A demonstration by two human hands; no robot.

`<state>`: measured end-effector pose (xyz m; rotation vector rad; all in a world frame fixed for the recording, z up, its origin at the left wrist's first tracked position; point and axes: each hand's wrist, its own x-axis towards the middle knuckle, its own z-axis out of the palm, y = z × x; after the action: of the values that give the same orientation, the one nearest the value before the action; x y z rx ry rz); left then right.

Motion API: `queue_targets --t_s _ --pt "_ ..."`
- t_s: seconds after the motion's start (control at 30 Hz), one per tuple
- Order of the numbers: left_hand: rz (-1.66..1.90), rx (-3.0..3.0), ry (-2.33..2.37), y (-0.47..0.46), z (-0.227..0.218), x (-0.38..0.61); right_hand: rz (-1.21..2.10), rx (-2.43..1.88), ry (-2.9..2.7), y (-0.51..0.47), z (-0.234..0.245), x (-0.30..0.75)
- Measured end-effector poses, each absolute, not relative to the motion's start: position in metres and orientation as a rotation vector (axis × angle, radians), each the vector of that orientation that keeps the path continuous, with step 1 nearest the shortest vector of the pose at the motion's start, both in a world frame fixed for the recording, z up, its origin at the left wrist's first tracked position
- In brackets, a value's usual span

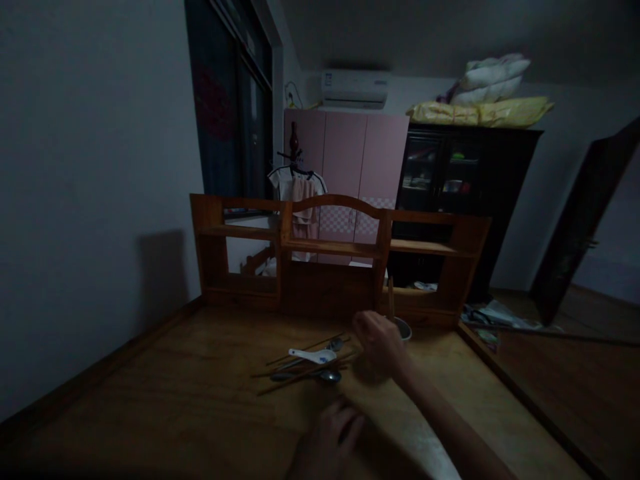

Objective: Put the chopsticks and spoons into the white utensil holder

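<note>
The room is dim. My right hand [380, 341] reaches across the wooden desk [200, 387] with its fingers curled, and it seems to pinch an upright wooden chopstick [391, 301] that stands in a small metal cup [405, 329]. Just left of that hand lies a loose pile of utensils: a white ceramic spoon [313, 355], a metal spoon [330, 377], a second metal spoon [336, 345] and several chopsticks [300, 381]. My left hand [330, 437] rests low on the desk near me, fingers loosely stretched and holding nothing.
A wooden shelf unit [335, 250] stands along the desk's far edge. A white wall is on the left. Behind are a pink wardrobe [360, 160], a dark cabinet [465, 180] topped with bedding, and clutter on the floor [495, 313] to the right.
</note>
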<state>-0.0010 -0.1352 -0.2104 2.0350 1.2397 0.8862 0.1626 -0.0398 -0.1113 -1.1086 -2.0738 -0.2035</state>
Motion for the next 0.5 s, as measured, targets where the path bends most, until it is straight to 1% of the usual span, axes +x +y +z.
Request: queue_targets --t_s 0.1,0.17,0.33,0.5 --pt "0.893 2.081 1.21 -0.134 -0.21 -0.001 -0.146 -1.047 -2.232 -0.035 -0.154 0.139" --pt "0.894 2.104 1.181 -0.133 -0.21 -0.002 -0.053 -1.022 -2.221 -0.032 -0.172 0.136" --pt "0.897 2.099 1.173 -0.133 -0.21 -0.001 0.215 -0.951 -2.229 -0.032 -0.188 0.149" --pt "0.912 2.069 1.175 -0.133 -0.21 0.0 0.283 -1.004 -2.204 -0.025 -0.203 0.16"
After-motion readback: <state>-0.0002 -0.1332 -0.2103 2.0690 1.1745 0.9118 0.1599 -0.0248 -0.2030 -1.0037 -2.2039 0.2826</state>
